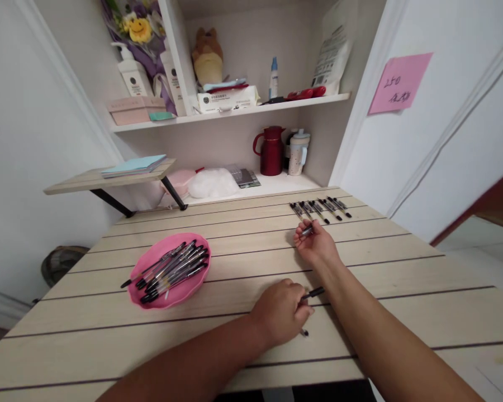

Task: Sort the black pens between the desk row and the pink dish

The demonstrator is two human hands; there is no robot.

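Observation:
My left hand is closed around a pen, whose black end sticks out past the fingers to the right. Just below that hand, a small dark tip shows; I cannot tell if it belongs to a second pen. Further from me, my right hand is turned palm up, its fingers curled over a pen that is mostly hidden. Beyond its fingertips a row of several black-ended clear pens lies on the table. To the left, a pink bowl holds a pile of similar pens.
The slatted wooden table meets a white shelf unit at the back. A small raised stand carries blue paper at back left. A red jug and a lidded cup stand behind the table.

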